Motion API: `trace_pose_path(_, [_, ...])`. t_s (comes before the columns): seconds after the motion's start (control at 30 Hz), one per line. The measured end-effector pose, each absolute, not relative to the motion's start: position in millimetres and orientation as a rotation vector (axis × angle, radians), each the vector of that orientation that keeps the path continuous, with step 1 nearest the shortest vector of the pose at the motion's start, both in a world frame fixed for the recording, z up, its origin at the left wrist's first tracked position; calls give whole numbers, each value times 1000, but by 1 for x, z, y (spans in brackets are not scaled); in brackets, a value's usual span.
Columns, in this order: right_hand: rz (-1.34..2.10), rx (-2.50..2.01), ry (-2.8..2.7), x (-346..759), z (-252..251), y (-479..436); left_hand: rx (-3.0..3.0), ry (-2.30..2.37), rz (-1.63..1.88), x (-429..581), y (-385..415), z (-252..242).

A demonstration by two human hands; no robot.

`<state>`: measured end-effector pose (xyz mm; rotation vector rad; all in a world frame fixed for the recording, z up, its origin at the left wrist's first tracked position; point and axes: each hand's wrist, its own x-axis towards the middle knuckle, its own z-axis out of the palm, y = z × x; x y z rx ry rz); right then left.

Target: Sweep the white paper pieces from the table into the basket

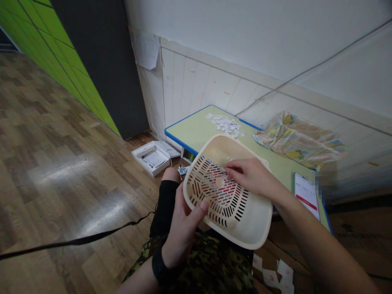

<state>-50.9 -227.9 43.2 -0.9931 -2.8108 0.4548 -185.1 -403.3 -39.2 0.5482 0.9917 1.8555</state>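
Note:
A cream plastic basket with a slotted bottom is tilted above my lap. My left hand grips its near left rim, with the thumb over the edge. Inside the basket, the fingers of my right hand are pinched together close to the slots. Whatever lies between those fingertips is too small or hidden to make out. Beyond the basket, a pile of small white paper pieces is spread on a light green table with a blue edge.
A patterned cloth lies against the wall on the table. A phone with a lit screen is at the table's right end. An open white box stands on the floor at left. Several white cards lie low on the right.

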Motion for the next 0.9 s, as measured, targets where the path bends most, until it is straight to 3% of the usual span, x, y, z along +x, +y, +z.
trace_pose_path(0.13, [811, -1112, -2647, -45, 39, -213, 544, 986, 1836, -186, -403, -40])
trace_pose_path(0.33, [1046, -1130, -2535, -43, 32, -209, 523, 992, 1805, -187, -402, -39])
trace_pose_path(0.6, [660, -1085, -2641, -45, 34, -204, 488, 1002, 1811, -188, -401, -45])
trace_pose_path(0.9, [471, -1116, -2737, -49, 37, -205, 464, 988, 1801, -187, -400, -45])
